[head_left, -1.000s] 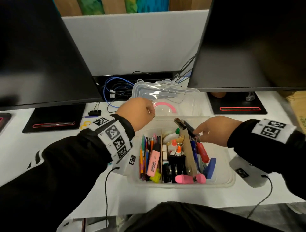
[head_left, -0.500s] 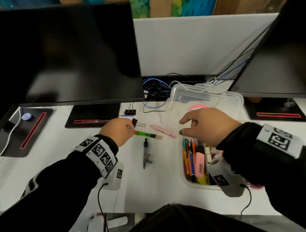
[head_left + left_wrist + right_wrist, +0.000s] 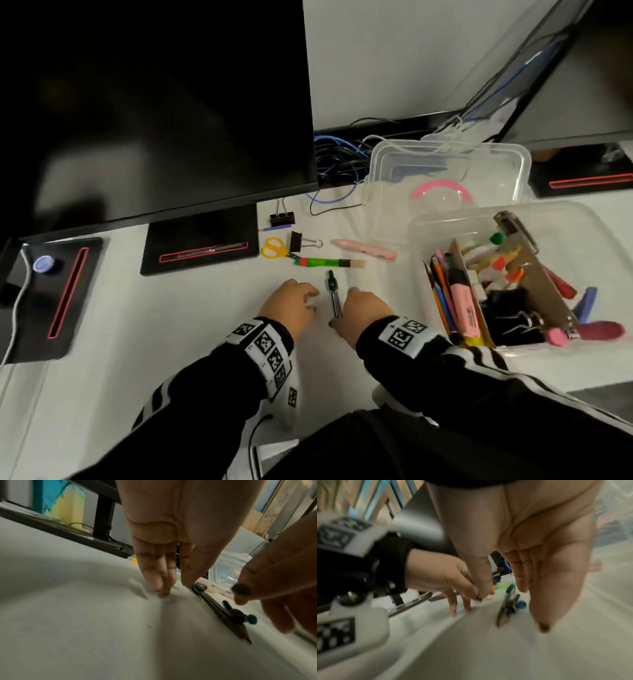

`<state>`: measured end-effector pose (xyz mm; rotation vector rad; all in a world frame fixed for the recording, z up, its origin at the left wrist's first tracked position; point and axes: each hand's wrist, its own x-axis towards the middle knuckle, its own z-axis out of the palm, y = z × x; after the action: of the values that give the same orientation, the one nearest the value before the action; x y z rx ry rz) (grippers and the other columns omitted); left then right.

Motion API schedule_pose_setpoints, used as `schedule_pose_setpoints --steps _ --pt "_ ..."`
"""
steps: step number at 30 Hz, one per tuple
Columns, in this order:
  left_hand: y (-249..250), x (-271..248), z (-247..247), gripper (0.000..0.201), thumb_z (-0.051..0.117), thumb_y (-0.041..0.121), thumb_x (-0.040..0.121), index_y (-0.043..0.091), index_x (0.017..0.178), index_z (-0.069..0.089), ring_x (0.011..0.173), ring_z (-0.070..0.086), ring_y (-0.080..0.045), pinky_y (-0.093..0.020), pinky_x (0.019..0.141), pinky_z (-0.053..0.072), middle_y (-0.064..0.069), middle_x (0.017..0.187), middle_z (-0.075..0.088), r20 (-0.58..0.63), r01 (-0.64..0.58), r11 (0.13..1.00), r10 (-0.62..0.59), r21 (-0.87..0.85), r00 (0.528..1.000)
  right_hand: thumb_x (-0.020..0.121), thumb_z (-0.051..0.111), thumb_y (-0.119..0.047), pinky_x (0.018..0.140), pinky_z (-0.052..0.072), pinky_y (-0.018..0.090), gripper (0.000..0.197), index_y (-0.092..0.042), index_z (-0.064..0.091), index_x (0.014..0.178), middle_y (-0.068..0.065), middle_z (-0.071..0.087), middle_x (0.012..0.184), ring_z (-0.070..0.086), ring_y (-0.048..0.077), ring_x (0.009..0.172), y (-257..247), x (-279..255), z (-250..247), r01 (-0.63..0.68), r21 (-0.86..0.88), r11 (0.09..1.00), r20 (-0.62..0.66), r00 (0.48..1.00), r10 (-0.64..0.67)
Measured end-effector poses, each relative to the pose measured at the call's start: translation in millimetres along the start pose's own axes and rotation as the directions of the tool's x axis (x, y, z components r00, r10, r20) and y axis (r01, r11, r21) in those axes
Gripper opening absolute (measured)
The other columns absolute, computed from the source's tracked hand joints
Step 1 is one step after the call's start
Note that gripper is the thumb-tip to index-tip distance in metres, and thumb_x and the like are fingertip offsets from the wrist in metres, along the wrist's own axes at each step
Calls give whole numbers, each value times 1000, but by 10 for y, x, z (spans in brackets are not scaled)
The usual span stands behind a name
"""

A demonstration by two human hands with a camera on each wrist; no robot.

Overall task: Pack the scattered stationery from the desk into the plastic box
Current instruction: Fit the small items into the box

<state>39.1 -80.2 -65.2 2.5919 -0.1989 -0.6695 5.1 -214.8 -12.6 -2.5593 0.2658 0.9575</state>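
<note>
The left hand's fingers point straight down, loosely together, tips on the white desk, holding nothing. The right hand's fingers hang straight and relaxed, empty too, thumb tip hovering low over the desk. Between the two hands, just beside each, lies a dark metal drawing compass with a blue screw knob, flat on the desk, legs together; neither hand clearly touches it.

Just beyond the compass lie a green brush-tipped pen with a red band, yellow-handled scissors, a pink utility knife and two black binder clips, all on the desk in front of a black monitor. To the right stands the clear plastic box, already holding pencils, a pink highlighter, glue bottles, clips and pink erasers around a brown cardboard divider. Behind it sits a clear plastic lid near a tangle of blue cables.
</note>
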Motion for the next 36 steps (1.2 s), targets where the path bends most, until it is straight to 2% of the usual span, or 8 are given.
schedule_pose_setpoints --steps 7,10,14,18,23,28,33,36 --pt "-11 282 -115 43 54 12 87 25 128 49 114 49 -20 -37 99 42 1 130 37 -147 -106 994 108 17 983 90 57 -37 73 43 33 44 -10 39 119 13 51 120 59 31 104 34 281 288 -131 120 984 -77 987 141" --pt "-32 427 -128 46 53 14 90 22 135 47 117 47 -17 -30 102 39 2 134 37 -127 -183 982 188 46 974 94 50 -29 82 45 35 36 -8 41 122 13 46 125 56 30 110 71 313 335 -156 106 982 -82 983 165" --pt "-63 559 -101 44 51 17 93 19 137 48 115 49 -17 -31 99 41 2 134 41 -56 -234 967 240 102 969 93 46 -17 73 41 30 23 -8 49 114 11 52 119 58 29 104 164 318 349 -177 148 973 -91 977 191" --pt "-56 592 -86 31 52 17 93 19 123 58 104 53 -20 -36 88 47 0 123 48 -57 -246 956 258 157 965 94 53 -27 69 38 28 27 -6 54 111 12 60 112 55 26 87 234 215 260 -129 97 987 -42 990 134" --pt "21 553 -68 20 53 18 92 18 111 58 97 54 -22 -33 77 45 -2 112 50 -65 -222 950 241 220 968 91 58 -34 61 37 27 31 -8 57 106 4 51 81 47 21 77 202 -184 -112 -34 86 996 -89 995 42" --pt "48 580 -67 14 65 24 84 16 96 65 93 57 -22 -38 83 49 -2 100 55 -92 -189 968 206 166 974 83 66 -40 67 45 28 30 -10 65 87 4 67 86 56 17 67 370 -766 -786 143 123 982 -233 966 -111" --pt "113 500 -97 10 69 25 81 21 90 68 94 51 -20 -32 81 44 3 92 58 -242 -133 984 158 116 957 75 73 -38 57 36 25 27 -18 61 61 -2 57 64 48 13 61 906 -862 -1275 55 137 989 -343 939 -5" --pt "255 424 -149 6 69 28 81 26 87 68 94 48 -20 -30 81 38 5 94 61 -362 -109 989 137 97 922 79 71 -36 52 37 22 31 -6 68 73 2 56 62 46 13 54 1171 -703 -1369 -81 105 991 -271 957 107"
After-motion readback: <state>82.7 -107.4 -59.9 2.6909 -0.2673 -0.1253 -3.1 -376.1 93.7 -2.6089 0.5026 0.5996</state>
